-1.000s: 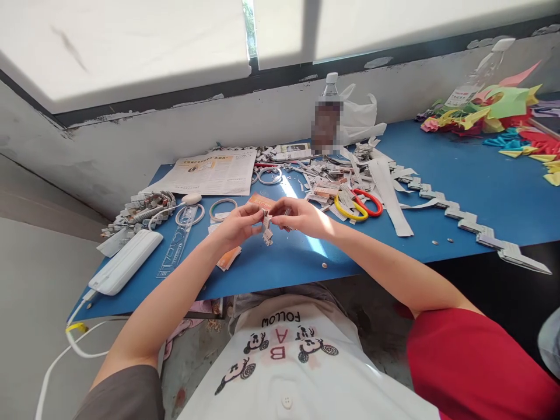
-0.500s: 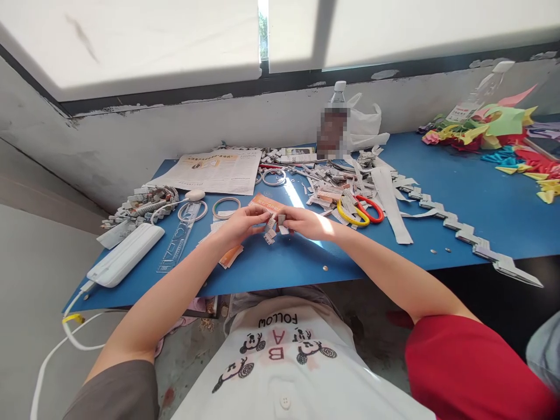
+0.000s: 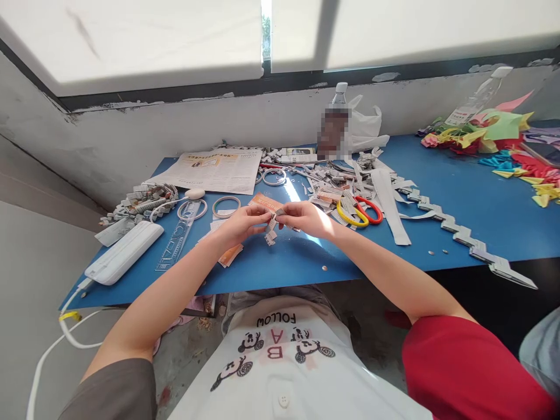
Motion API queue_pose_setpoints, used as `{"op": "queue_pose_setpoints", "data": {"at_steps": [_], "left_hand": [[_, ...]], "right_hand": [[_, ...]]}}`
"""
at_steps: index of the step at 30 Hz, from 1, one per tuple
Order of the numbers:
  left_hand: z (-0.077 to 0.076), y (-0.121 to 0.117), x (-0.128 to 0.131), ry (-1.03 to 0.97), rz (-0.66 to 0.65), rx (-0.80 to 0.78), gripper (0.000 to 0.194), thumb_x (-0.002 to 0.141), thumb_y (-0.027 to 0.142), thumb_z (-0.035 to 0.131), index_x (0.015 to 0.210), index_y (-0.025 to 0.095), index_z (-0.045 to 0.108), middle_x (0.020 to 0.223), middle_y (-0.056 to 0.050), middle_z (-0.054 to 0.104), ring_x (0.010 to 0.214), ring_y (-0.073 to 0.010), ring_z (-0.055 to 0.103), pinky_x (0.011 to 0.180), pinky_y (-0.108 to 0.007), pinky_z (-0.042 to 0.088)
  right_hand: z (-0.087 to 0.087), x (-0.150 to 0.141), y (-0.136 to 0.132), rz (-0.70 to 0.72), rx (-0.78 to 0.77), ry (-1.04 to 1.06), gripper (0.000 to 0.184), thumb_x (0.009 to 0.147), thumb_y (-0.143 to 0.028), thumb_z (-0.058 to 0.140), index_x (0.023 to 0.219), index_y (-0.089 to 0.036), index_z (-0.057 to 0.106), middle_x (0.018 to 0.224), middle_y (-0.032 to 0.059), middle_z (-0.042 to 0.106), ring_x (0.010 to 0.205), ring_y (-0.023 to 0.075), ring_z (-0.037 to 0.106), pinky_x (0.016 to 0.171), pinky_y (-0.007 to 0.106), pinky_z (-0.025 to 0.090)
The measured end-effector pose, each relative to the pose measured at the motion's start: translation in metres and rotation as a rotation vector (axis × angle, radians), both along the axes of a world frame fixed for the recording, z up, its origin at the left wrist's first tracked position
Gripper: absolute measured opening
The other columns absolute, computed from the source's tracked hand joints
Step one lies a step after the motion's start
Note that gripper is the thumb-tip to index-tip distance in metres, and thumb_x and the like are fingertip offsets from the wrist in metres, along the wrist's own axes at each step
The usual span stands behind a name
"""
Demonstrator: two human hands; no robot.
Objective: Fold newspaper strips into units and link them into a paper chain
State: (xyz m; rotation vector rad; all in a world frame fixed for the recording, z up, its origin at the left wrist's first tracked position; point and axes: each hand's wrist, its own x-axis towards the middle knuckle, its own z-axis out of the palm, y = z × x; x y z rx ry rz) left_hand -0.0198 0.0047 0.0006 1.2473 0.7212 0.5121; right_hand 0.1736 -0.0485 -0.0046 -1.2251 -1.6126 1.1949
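Note:
Over the blue table, my left hand (image 3: 248, 224) pinches a short chain of folded newspaper strips (image 3: 270, 234), whose lower end hangs below the fingers. My right hand (image 3: 304, 218) is closed on a small folded paper strip (image 3: 280, 213) and holds it against the top of that chain. The fingertips of both hands almost meet, and they hide part of where the two papers touch. Beneath and behind my hands lie an orange printed sheet (image 3: 265, 202) and a stack of orange and white paper strips (image 3: 230, 255).
Yellow-and-red-handled scissors (image 3: 352, 220) lie by a heap of paper strips (image 3: 326, 195). A long folded-paper chain (image 3: 464, 235) runs along the right. At left are a white power bank (image 3: 125, 252), a clear ruler (image 3: 175, 245) and a coiled paper chain (image 3: 140, 204). Bottles stand behind.
My right hand has moved slightly left, bringing its folded strip up against the chain in my left hand. The strip has turned from upright to slanted.

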Motion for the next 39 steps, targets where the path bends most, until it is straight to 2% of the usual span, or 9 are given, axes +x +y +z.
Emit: {"op": "queue_pose_setpoints", "data": {"at_steps": [6, 12, 17, 27, 32, 37, 39], "left_hand": [[0.000, 0.001, 0.000, -0.052, 0.031, -0.015, 0.023, 0.068, 0.031, 0.082, 0.080, 0.015, 0.070, 0.084, -0.005, 0.067, 0.083, -0.0157, 0.062, 0.078, -0.031, 0.048], [-0.002, 0.001, 0.000, -0.066, 0.022, -0.004, 0.022, 0.070, 0.032, 0.081, 0.080, 0.016, 0.069, 0.083, -0.004, 0.067, 0.083, -0.0167, 0.063, 0.077, -0.031, 0.048], [-0.001, -0.002, 0.001, -0.071, -0.013, 0.020, 0.023, 0.071, 0.034, 0.080, 0.081, 0.015, 0.070, 0.083, -0.005, 0.067, 0.084, -0.0193, 0.066, 0.077, -0.033, 0.048], [-0.003, -0.001, 0.000, -0.085, 0.032, -0.004, 0.025, 0.069, 0.032, 0.082, 0.082, 0.015, 0.070, 0.082, -0.004, 0.066, 0.082, -0.0171, 0.064, 0.077, -0.032, 0.050], [-0.003, -0.001, 0.001, -0.119, 0.043, -0.034, 0.023, 0.067, 0.029, 0.083, 0.080, 0.016, 0.070, 0.084, -0.003, 0.067, 0.080, -0.0154, 0.065, 0.080, -0.033, 0.049], [-0.003, -0.004, 0.002, -0.117, 0.060, -0.023, 0.022, 0.066, 0.029, 0.083, 0.079, 0.016, 0.070, 0.081, -0.002, 0.066, 0.077, -0.0131, 0.063, 0.076, -0.031, 0.049], [-0.002, -0.006, 0.003, -0.113, 0.066, -0.012, 0.021, 0.066, 0.029, 0.083, 0.077, 0.016, 0.070, 0.079, -0.001, 0.066, 0.075, -0.0124, 0.062, 0.072, -0.028, 0.049]], "right_hand": [[0.000, 0.000, -0.001, 0.051, 0.055, -0.025, 0.024, 0.085, -0.036, 0.046, 0.075, -0.016, 0.058, 0.067, -0.0012, 0.051, 0.060, 0.0105, 0.043, 0.057, 0.025, 0.035], [0.005, -0.001, -0.007, 0.037, 0.137, -0.267, 0.027, 0.090, -0.032, 0.038, 0.080, -0.018, 0.059, 0.070, -0.0005, 0.050, 0.065, 0.0131, 0.045, 0.063, 0.027, 0.036], [0.009, -0.003, -0.010, 0.081, 0.187, -0.365, 0.025, 0.090, -0.029, 0.036, 0.085, -0.019, 0.059, 0.073, -0.0006, 0.052, 0.066, 0.0133, 0.048, 0.064, 0.027, 0.037], [0.008, -0.002, -0.011, 0.061, 0.221, -0.347, 0.028, 0.092, -0.031, 0.035, 0.084, -0.019, 0.059, 0.070, -0.0010, 0.051, 0.062, 0.0124, 0.046, 0.062, 0.026, 0.036], [0.010, -0.003, -0.011, 0.070, 0.233, -0.408, 0.028, 0.091, -0.027, 0.035, 0.090, -0.019, 0.062, 0.072, -0.0001, 0.055, 0.065, 0.0132, 0.048, 0.062, 0.025, 0.036], [0.008, -0.003, -0.010, 0.075, 0.260, -0.470, 0.031, 0.092, -0.026, 0.034, 0.080, -0.019, 0.062, 0.071, 0.0003, 0.056, 0.065, 0.0131, 0.048, 0.062, 0.025, 0.035], [0.008, -0.004, -0.010, 0.083, 0.268, -0.502, 0.030, 0.092, -0.026, 0.035, 0.083, -0.019, 0.063, 0.070, 0.0001, 0.056, 0.064, 0.0132, 0.048, 0.061, 0.025, 0.035]]}}
